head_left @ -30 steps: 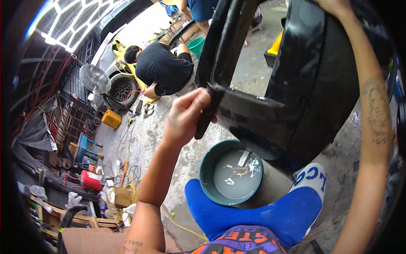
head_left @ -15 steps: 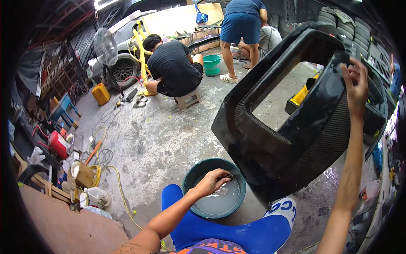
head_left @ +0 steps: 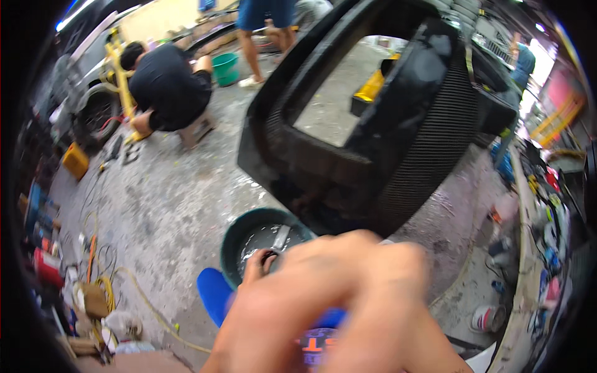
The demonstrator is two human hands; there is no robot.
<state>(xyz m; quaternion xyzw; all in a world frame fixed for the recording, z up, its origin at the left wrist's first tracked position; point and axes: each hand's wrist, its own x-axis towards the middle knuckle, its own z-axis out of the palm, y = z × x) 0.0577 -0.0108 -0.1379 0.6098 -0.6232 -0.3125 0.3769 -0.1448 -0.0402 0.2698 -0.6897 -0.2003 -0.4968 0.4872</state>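
Note:
A large black car body panel [head_left: 410, 155], probably a bumper, leans upright before me, with a wide opening and patches of carbon weave. Its lower end is hidden behind my hands. Left of that end stands a dark green basin [head_left: 231, 236] of cloudy water with a light strip [head_left: 282, 237] in it. My left hand [head_left: 254, 267] is closed on a small dark piece [head_left: 268, 256] at the basin's near rim. My right hand [head_left: 348, 280], large and smeared by motion, crosses in front, apart from the panel; its fingers cannot be read clearly.
A person in black [head_left: 168, 84] sits on a low stool [head_left: 196, 130], beside a green bucket [head_left: 225, 69]. Another person's legs [head_left: 252, 53] stand farther back. A yellow jug [head_left: 75, 161] and a hose [head_left: 143, 295] lie left. Cluttered shelving [head_left: 519, 273] runs along the right.
My right hand has left the panel's upper right edge and come down close in front of me. My left hand has drawn back toward the basin's near rim. The view has swung right.

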